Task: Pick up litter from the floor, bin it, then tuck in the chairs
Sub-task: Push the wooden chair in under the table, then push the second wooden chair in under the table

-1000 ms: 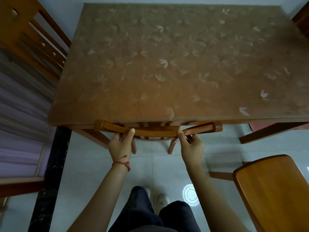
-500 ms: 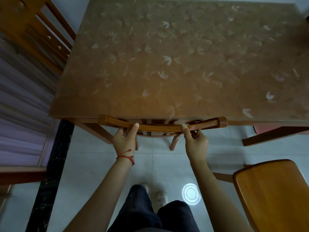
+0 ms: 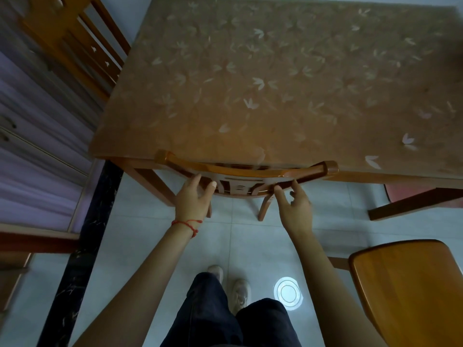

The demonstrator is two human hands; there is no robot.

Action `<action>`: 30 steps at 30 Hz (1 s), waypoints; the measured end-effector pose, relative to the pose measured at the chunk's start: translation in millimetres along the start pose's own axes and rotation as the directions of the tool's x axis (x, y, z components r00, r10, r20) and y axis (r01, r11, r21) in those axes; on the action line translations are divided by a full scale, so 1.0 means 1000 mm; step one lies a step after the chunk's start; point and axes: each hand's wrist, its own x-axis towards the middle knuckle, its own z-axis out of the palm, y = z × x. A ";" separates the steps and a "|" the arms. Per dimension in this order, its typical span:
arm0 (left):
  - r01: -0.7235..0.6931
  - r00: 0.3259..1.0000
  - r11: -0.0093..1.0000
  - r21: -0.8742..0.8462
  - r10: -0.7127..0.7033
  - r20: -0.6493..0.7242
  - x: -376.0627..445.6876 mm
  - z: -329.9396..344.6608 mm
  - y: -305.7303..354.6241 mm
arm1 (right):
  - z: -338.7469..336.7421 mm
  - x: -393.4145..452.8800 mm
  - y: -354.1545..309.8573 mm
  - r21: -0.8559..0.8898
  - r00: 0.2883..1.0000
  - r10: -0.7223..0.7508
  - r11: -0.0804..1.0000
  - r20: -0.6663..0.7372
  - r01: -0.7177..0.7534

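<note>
From above, looking down past the person's arms: the chair (image 3: 246,171) is pushed in under the near edge of the table (image 3: 275,83), its curved top rail lying right along that edge and its seat hidden beneath. The left hand (image 3: 193,199), a red string (image 3: 186,224) round the wrist, has relaxed, spread fingers, the fingertips just at the underside of the rail and clasping nothing. The right hand (image 3: 293,204) is likewise loose, the forefinger tip touching the rail's lower edge, the other fingers slightly curled and free.

A second chair (image 3: 406,291) stands at the lower right, seat out on the floor, well clear of the table and close beside the person's right leg. Another chair back (image 3: 72,43) rises at the table's left end, tight against its corner. A dark marble strip (image 3: 82,246) runs along the left, with pale cabinet fronts (image 3: 37,159) beyond it.

Open tile floor (image 3: 250,241) lies between the person's shoes (image 3: 238,291) and the chair legs. A round light reflection (image 3: 288,293) sits on the tiles near the right foot.
</note>
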 end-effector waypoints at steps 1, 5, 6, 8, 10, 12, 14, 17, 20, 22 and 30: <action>-0.083 0.997 0.994 0.070 0.082 0.018 -0.008 0.000 -0.004 | -0.004 -0.006 0.006 -0.097 1.000 -0.025 0.995 0.009 0.025; -0.368 0.930 0.865 0.342 0.341 0.137 -0.036 -0.005 -0.021 | -0.023 -0.033 0.034 -0.427 0.983 -0.166 0.886 0.074 0.181; -0.415 0.910 0.821 0.392 0.375 0.178 -0.042 -0.006 -0.023 | -0.028 -0.041 0.040 -0.476 0.980 -0.180 0.857 0.085 0.198; -0.502 0.864 0.726 0.470 0.438 0.248 -0.053 -0.007 -0.024 | -0.036 -0.061 0.050 -0.527 0.978 -0.194 0.826 0.069 0.201; -0.581 0.813 0.640 0.504 0.492 0.312 -0.061 -0.005 -0.024 | -0.043 -0.082 0.059 -0.555 0.985 -0.173 0.816 0.027 0.159; -0.643 0.765 0.584 0.495 0.523 0.376 -0.068 -0.001 -0.023 | -0.048 -0.102 0.067 -0.574 0.994 -0.110 0.815 -0.022 0.077; -0.700 0.714 0.542 0.465 0.547 0.437 -0.075 0.005 -0.020 | -0.052 -0.123 0.076 -0.572 0.996 -0.030 0.820 -0.082 -0.023; -0.785 0.619 0.467 0.406 0.587 0.522 -0.086 0.013 -0.016 | -0.055 -0.159 0.087 -0.554 0.981 0.055 0.819 -0.185 -0.150; -0.864 0.504 0.379 0.333 0.624 0.597 -0.102 0.021 -0.013 | -0.057 -0.199 0.097 -0.538 0.948 0.110 0.801 -0.297 -0.262; -0.906 0.423 0.312 0.286 0.650 0.631 -0.113 0.027 -0.009 | -0.059 -0.225 0.104 -0.505 0.918 0.135 0.801 -0.372 -0.322; -0.996 0.091 0.055 0.073 0.680 0.728 -0.184 0.067 0.011 | -0.085 -0.340 0.141 -0.313 0.727 0.292 0.758 -0.622 -0.572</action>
